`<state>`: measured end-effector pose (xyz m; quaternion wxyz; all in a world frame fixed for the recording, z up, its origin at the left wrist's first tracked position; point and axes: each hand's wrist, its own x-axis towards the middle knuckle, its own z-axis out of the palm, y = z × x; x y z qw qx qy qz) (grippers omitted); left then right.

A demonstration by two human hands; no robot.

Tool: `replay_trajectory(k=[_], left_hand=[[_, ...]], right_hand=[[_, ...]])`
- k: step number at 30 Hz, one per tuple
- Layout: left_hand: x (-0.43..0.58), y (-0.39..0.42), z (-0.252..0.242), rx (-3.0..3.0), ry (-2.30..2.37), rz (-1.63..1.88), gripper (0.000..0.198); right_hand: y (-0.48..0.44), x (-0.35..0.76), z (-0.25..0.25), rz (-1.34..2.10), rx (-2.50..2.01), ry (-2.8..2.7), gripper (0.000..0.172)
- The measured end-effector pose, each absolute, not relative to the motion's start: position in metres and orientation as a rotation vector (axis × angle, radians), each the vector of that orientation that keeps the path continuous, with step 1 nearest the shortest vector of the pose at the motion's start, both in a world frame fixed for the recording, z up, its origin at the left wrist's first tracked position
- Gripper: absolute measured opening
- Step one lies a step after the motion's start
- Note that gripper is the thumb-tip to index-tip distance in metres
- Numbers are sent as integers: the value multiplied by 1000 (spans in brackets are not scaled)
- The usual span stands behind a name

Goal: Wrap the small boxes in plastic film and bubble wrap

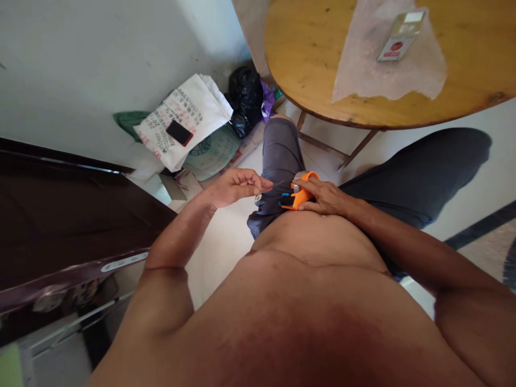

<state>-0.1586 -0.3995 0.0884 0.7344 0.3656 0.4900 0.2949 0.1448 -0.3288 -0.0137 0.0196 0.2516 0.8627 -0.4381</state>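
My right hand is closed around a small orange and black tool with a silver part, held against my belly above my lap. My left hand is curled in a pinch just left of the tool, thumb and fingers pressed together on something thin that I cannot make out. A thin dark line seems to run from the pinch toward the tool. Both hands hover over my grey shorts.
A round wooden table stands ahead with a sheet of paper and a small packet on it. Printed sacks, a dark phone and a black bag lie by the wall. Dark furniture is at my left.
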Motion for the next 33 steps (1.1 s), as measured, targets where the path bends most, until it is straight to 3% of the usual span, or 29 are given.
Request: replay_trajectory(k=[4,10,19,33], left_hand=[[-166,-386,91,724,1126,712,32],[-181,-368,91,596,1196,744,29],[-197,-359,75,517,1205,773,16],[-201,-348,73,617,1274,716,29]], right_hand=[[-329,136,-18,-1437,703,2663,74],[-326,128,-19,-1444,779,2578,88],[-323,123,-12,-1423,789,2523,95],[-330,140,-32,-1514,720,2933,59]])
